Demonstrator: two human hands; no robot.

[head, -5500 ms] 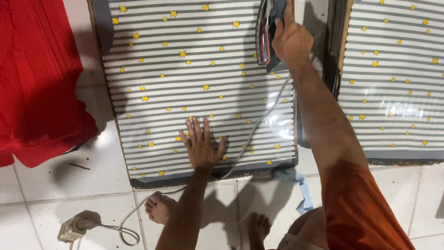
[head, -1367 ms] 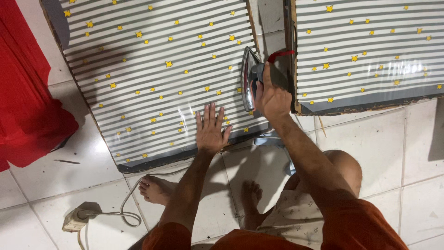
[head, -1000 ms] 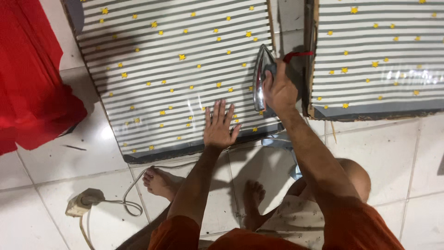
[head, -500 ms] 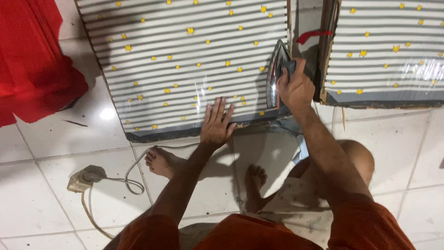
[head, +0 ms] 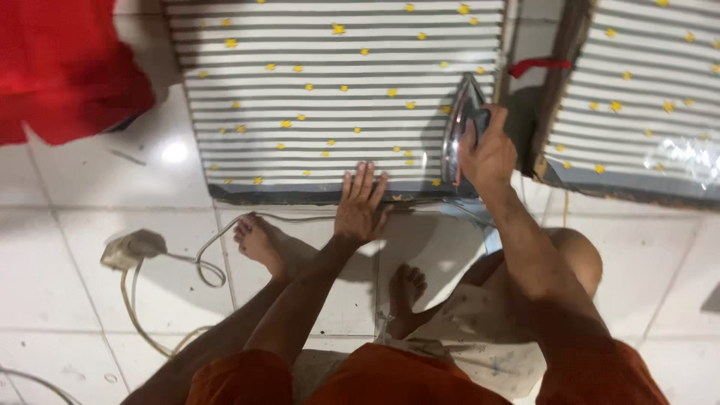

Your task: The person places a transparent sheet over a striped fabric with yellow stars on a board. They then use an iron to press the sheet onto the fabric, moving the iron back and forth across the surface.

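You are kneeling on the white tile floor point(head: 90, 195), ironing a grey-and-white striped cloth point(head: 315, 82) dotted with yellow stars, and the pass appears to be reaching the cloth's near right corner. The cloth is lying flat over the upper middle of the view, its dark hem running along the edge nearest you. A second striped panel point(head: 645, 97) is lying at 2 o'clock, well apart across a dark gap, and a red cloth point(head: 60, 67) is bunched at 10 o'clock.

Your right arm is reaching forward nearly straight, elbow low over your knee. Your right hand point(head: 487, 154) is wrapping tight around the handle of the iron point(head: 461, 127), which is tipped up on its side at the cloth's right edge, its shiny soleplate facing left. Your left arm is running up from 6 o'clock, wrist bent back. Your left hand point(head: 361, 204) is pressing flat, fingers spread and gripping nothing, on the hem just left of the iron, holding the fabric taut.

By the look of it, the next move is calling for the soleplate to be turned flat onto the fabric beyond your fingertips, which are lying close to the hot metal.

At 9 o'clock a power strip point(head: 131, 247) is resting on the tiles, its cord point(head: 217, 247) looping past your bare foot point(head: 259, 240) toward the hem.
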